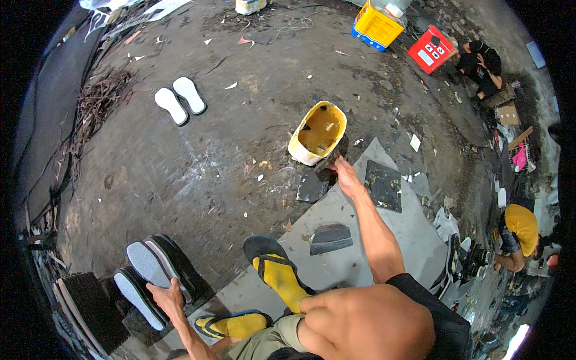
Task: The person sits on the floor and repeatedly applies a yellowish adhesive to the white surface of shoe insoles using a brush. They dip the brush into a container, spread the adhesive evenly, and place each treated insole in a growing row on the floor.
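My left hand (169, 298) is at the lower left, thumb and fingers closed on the near end of a grey-topped shoe sole (147, 263). That sole lies on a stack of dark soles (183, 264), beside another pale-topped sole (139, 298). Farther forward, my right hand (346, 175) reaches to the near side of an oval tub (298, 151) of yellowish-brown liquid. Its fingers close on a small dark piece (324, 164), whose exact kind I cannot make out. Below it a dark slab (312, 187) lies on the ground.
Two white-topped soles (180, 101) lie far left on the dirty floor. A grey sheet (300, 240) under my feet carries dark flat pieces (331, 238). Yellow (378, 25) and red (431, 50) boxes stand far right. Two people (482, 67) sit along the right side.
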Demonstrator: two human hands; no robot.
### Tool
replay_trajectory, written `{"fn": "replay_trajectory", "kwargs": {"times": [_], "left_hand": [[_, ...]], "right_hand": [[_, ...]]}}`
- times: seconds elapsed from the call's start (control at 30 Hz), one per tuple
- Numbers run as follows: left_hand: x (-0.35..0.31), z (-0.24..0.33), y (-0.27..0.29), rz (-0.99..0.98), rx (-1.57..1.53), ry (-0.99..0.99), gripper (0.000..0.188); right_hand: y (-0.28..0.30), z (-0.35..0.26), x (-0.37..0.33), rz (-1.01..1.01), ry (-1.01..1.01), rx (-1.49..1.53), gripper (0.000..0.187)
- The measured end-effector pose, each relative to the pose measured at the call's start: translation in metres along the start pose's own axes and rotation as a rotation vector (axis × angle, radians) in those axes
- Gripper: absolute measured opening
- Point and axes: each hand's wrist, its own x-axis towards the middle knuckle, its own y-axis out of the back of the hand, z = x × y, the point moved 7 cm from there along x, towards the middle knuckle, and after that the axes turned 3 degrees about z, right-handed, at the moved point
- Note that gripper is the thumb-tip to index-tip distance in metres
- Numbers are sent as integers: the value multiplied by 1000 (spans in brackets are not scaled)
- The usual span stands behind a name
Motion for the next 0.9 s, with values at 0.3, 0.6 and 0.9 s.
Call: {"fn": "replay_trajectory", "kwargs": {"times": [0.3,0.6,0.9], "left_hand": [[-11,7,8,25,-42,13,97],[-30,72,20,297,-349,-241,92],[-59,166,-97,-99,-554,-411,78]], "right_hand": [[21,-43,-38,267,-142,466,44],[12,-220,-36,291,118,260,38],[-63,-218,34,397,599,-1266,41]]}}
